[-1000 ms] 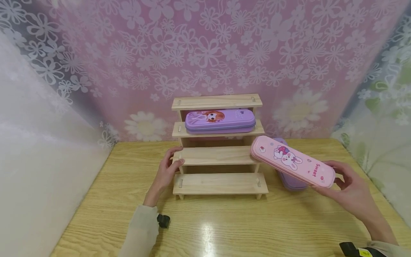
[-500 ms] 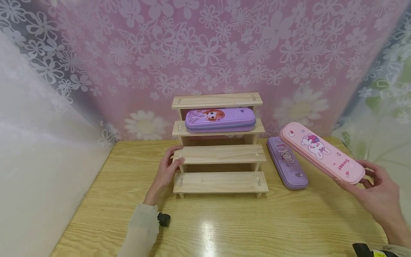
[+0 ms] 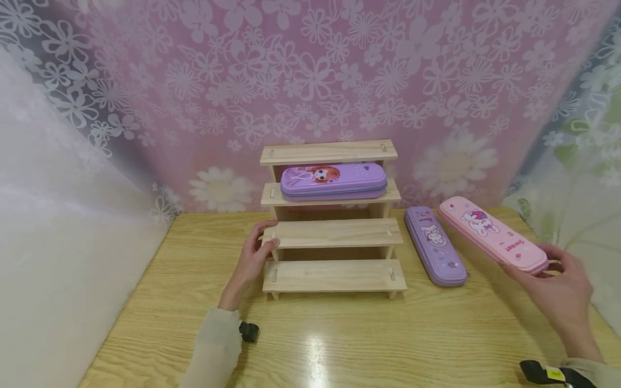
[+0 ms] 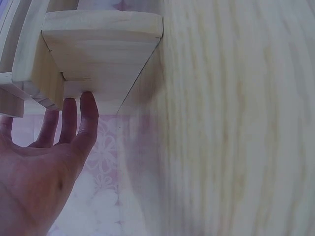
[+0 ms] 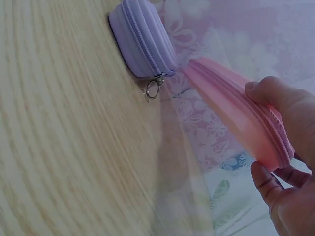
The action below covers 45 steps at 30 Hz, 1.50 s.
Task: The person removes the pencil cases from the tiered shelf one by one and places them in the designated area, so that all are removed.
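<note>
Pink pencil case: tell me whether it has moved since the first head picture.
Yes. The pink pencil case has moved right in the head view, away from the wooden shelf.

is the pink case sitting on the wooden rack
No, the right hand holds the pink case by one end, off to the side of the wooden rack.

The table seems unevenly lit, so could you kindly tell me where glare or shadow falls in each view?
Head view: a bright glare streak on the table, bottom middle; left wrist view: soft shadow beside the rack; right wrist view: a grey shadow band below the purple case.
</note>
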Motion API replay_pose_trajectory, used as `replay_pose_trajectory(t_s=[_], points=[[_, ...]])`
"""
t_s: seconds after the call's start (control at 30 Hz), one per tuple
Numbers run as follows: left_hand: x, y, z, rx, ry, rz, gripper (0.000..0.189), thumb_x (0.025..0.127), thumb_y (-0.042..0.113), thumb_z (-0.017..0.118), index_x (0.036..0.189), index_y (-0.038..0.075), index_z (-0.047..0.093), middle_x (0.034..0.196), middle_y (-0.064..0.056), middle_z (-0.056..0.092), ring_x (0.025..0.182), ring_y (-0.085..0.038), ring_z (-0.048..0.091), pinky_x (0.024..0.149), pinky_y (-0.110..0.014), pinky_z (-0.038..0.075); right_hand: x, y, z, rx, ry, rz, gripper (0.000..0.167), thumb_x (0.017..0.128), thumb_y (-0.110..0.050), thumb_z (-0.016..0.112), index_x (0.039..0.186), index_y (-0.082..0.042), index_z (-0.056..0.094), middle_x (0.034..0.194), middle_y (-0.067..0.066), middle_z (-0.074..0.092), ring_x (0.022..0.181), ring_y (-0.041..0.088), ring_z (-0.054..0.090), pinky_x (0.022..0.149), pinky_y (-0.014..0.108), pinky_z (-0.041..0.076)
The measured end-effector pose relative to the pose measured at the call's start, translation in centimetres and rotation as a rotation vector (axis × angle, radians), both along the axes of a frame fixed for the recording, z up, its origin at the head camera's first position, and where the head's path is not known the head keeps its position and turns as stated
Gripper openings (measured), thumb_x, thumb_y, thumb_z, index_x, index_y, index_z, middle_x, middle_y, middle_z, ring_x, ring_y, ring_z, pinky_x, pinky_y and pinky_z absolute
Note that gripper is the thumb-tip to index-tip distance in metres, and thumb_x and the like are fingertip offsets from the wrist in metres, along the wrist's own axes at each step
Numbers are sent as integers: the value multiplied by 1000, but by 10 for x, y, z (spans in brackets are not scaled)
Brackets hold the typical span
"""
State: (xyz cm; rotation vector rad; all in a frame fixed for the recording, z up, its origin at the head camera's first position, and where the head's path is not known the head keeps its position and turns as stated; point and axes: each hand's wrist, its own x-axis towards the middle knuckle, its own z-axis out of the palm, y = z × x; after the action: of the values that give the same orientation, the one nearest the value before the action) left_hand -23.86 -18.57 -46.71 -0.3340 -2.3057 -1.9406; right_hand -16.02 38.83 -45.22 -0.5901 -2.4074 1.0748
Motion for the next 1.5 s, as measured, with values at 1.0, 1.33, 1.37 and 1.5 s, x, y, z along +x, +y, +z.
replay_pose_trajectory(t_s=[1.0, 1.33, 1.37, 1.5], points=[[1, 2, -1, 24, -2, -10, 43, 101, 13, 59, 144, 14, 51, 134, -17, 52, 107, -22, 60, 89, -48, 57, -14, 6, -29, 71, -268, 242, 90, 89, -50, 76, 149, 4, 37, 128, 34, 51, 76, -8, 51, 60, 16, 40], [0, 2, -1, 22, -8, -3, 43, 101, 12, 60, 144, 12, 52, 134, -16, 53, 105, -20, 61, 86, -40, 58, -13, -6, -12, 136, -138, 248, 72, 93, -44, 71, 144, 2, 50, 136, 38, 49, 106, 45, 56, 66, 20, 35], [-1, 2, -2, 25, -10, -3, 43, 101, 13, 59, 144, 13, 52, 134, -15, 53, 105, -20, 61, 86, -40, 58, -14, -11, -8, 138, -98, 247, 69, 93, -42, 71, 142, 2, 52, 136, 36, 49, 109, 46, 54, 66, 18, 36], [-2, 1, -2, 29, -7, -7, 42, 102, 13, 59, 143, 13, 52, 134, -15, 52, 104, -19, 61, 85, -41, 58, -19, -40, 13, 127, 82, 274, 55, 91, -31, 77, 134, -1, 61, 131, 21, 53, 103, 8, 51, 67, 3, 39]])
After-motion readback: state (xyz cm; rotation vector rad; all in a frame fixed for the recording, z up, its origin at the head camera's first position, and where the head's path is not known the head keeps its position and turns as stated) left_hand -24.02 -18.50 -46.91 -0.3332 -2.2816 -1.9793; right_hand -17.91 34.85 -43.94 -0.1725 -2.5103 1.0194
